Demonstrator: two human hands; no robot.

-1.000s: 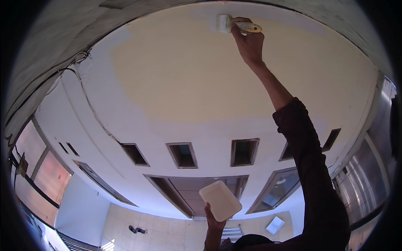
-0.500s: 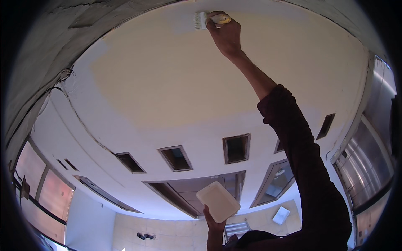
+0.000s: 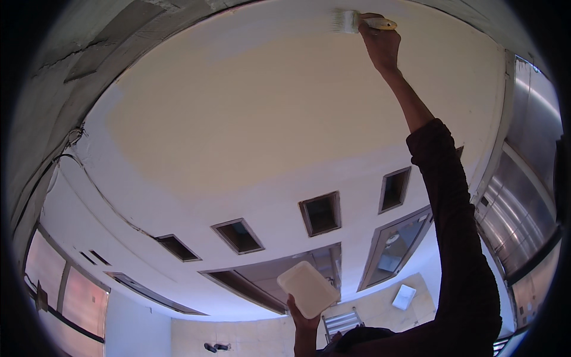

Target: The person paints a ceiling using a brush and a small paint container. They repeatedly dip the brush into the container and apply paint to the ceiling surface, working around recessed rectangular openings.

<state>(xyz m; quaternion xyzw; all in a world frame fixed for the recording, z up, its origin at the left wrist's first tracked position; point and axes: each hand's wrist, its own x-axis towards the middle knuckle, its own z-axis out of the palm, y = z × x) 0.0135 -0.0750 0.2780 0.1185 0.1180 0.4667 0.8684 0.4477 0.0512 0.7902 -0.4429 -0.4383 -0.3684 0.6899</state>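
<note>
My right hand [image 3: 382, 44] is closed round the handle of a wide paintbrush [image 3: 346, 21], held high with its white, paint-coated bristles against the upper wall [image 3: 279, 101], just below the ceiling line. The wall carries a large cream patch with paler, lilac-white edges. Low in the picture, my left hand [image 3: 303, 316] grips a shallow pale rectangular container [image 3: 308, 288], which looks filled with cream-coloured paint, though its contents are hard to make out. A dark rolled-up sleeve covers much of my right arm.
Small framed openings [image 3: 319, 213], a doorway and windows sit lower on the wall. Loose cables [image 3: 66, 156] run down the left side by a rough grey ceiling [image 3: 89, 41]. Metal panels [image 3: 517, 214] flank the right. Below are sandals [image 3: 215, 347], a white rectangular item [image 3: 404, 297] and a metal ladder-like object [image 3: 343, 326].
The brush in my right hand went leftward, then swung back right along the top of the wall. My view has shifted a little. My left hand still holds the container low.
</note>
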